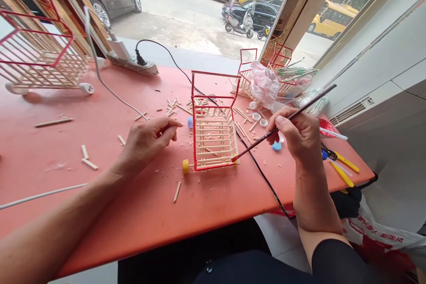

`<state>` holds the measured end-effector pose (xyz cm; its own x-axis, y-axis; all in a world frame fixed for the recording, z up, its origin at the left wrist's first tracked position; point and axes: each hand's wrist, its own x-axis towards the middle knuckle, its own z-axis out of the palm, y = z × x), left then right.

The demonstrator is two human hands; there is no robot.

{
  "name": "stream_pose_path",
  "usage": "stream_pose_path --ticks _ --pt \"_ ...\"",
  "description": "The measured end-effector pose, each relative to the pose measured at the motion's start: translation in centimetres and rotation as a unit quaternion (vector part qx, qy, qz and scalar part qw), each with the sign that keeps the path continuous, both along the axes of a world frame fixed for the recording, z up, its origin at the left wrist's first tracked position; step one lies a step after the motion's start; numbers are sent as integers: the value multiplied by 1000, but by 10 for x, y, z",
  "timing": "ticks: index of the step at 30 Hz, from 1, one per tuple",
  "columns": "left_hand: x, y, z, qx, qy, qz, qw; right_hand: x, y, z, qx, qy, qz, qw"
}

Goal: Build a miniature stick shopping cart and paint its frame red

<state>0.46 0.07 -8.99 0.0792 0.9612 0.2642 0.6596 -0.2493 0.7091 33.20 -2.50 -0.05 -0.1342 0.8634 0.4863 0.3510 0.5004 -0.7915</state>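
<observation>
A miniature shopping cart (216, 131) built of pale wooden sticks, with red edges and handle, stands in the middle of the table. A yellow wheel (185, 167) shows at its lower left. My right hand (297, 133) grips a slim dark paintbrush (309, 107), whose reddish tip meets the cart's lower right corner. To the cart's left, my left hand (149, 138) rests over the table, fingers loosely bent and index finger stretched toward the cart. Nothing shows in that hand, and a small gap separates it from the frame.
Loose sticks and shavings lie on the red table (133, 222). A black cable (262, 173) runs past the cart from a power strip (133, 63). Another cart (43, 60) stands far left; yellow-handled pliers (342, 171) lie right. Bottle caps (256, 116) sit near a pink plastic bag (264, 80).
</observation>
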Motion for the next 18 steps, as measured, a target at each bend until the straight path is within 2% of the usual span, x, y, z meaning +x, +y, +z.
stream_pose_path --ticks 13,18 --pt "0 0 1 0 11 5 1000 -1 0 -1 7 16 7 1000" --pt "0 -1 2 6 9 3 1000 2 1 -1 -11 3 8 1000"
